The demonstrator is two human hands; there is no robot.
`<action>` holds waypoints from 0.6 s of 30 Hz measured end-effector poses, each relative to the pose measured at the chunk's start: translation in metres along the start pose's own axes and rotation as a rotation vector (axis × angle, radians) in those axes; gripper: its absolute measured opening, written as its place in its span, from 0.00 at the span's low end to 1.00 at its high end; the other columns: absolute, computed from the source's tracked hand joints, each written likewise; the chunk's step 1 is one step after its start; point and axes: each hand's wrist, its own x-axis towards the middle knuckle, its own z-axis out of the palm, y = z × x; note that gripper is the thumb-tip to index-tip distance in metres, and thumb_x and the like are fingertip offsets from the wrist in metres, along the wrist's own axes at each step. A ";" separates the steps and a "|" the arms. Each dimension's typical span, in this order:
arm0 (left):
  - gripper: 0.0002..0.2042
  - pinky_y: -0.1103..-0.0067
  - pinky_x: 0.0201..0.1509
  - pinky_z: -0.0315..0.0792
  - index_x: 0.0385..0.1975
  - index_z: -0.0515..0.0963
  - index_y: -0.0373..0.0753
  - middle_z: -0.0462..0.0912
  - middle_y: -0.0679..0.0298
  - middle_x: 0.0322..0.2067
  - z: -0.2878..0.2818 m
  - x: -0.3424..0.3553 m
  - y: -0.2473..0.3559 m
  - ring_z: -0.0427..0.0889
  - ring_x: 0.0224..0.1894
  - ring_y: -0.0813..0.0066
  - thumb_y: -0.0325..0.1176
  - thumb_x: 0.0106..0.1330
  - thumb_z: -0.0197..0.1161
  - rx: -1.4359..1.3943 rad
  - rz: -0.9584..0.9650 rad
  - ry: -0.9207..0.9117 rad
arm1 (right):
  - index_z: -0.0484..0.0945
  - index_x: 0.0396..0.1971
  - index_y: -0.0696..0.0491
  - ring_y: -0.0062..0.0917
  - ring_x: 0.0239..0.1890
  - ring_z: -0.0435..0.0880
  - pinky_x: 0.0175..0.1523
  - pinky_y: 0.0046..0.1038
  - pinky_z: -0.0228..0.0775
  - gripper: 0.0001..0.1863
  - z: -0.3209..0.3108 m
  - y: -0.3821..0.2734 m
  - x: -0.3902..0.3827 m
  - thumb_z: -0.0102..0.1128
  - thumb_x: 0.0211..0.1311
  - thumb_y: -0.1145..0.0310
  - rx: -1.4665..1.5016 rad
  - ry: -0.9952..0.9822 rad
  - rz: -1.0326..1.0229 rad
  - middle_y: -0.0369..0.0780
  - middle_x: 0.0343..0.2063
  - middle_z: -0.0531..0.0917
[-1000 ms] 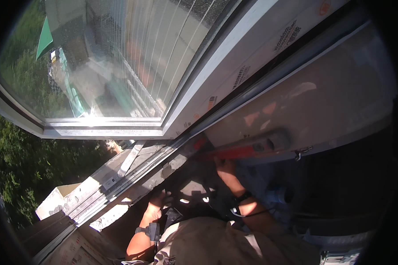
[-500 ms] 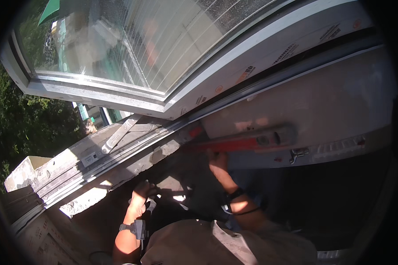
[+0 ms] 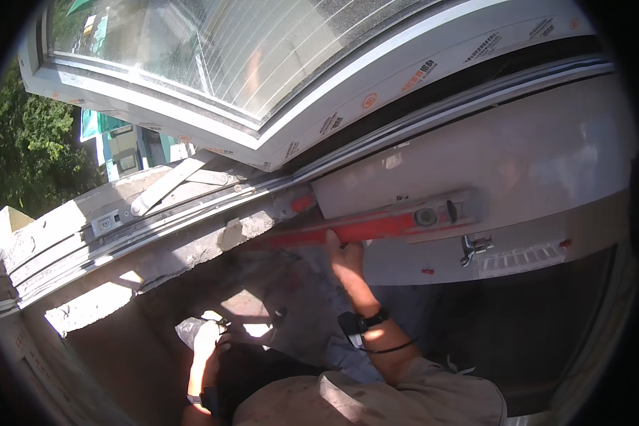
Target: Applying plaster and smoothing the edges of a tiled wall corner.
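A long red spirit level (image 3: 383,226) with a round vial near its right end lies slantwise under the window frame, its far end close to the rough sill edge. My right hand (image 3: 346,261) grips its lower edge near the middle, thumb up against the red face. Lower down on the left, my left hand (image 3: 207,339) is closed, with its fingers partly hidden. A crumpled, whitish translucent piece (image 3: 187,330), plastic by its look, sticks out beside those fingers. Just what the left hand holds is hard to make out.
An opened window sash (image 3: 263,138) hangs over the sill on a metal stay arm (image 3: 170,186). Broken concrete (image 3: 220,238) edges the track. Right of the level are a metal tap (image 3: 473,248) and a white slotted rack (image 3: 525,259). Trees (image 3: 46,135) show outside.
My left hand has moved down and slightly left, and the whitish piece now shows beside it. My right hand stays on the spirit level. The view has shifted a little.
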 end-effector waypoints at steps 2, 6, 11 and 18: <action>0.16 0.75 0.39 0.74 0.51 0.74 0.44 0.81 0.67 0.44 -0.005 -0.002 -0.008 0.82 0.41 0.72 0.46 0.70 0.58 -0.047 0.025 -0.047 | 0.79 0.45 0.63 0.36 0.42 0.85 0.50 0.33 0.73 0.19 -0.004 -0.009 0.000 0.65 0.63 0.63 0.081 0.016 0.070 0.49 0.37 0.85; 0.19 0.74 0.44 0.73 0.54 0.73 0.44 0.80 0.66 0.47 0.003 -0.014 -0.005 0.80 0.45 0.71 0.47 0.69 0.58 -0.056 0.032 -0.030 | 0.78 0.45 0.63 0.34 0.43 0.84 0.49 0.32 0.73 0.18 -0.002 -0.001 -0.001 0.66 0.62 0.65 0.188 0.051 0.012 0.49 0.39 0.85; 0.20 0.73 0.45 0.73 0.54 0.74 0.44 0.81 0.67 0.47 0.001 -0.007 -0.012 0.81 0.45 0.70 0.49 0.68 0.58 -0.048 -0.009 0.036 | 0.77 0.47 0.63 0.32 0.44 0.83 0.50 0.31 0.73 0.20 -0.002 0.013 0.005 0.67 0.62 0.65 0.159 0.073 -0.076 0.49 0.41 0.84; 0.19 0.74 0.43 0.74 0.54 0.74 0.42 0.82 0.65 0.45 -0.004 -0.003 -0.029 0.82 0.44 0.69 0.45 0.69 0.59 -0.102 0.021 0.007 | 0.77 0.46 0.65 0.30 0.45 0.82 0.53 0.29 0.71 0.20 -0.017 -0.005 0.010 0.67 0.61 0.66 0.268 0.238 -0.119 0.47 0.40 0.84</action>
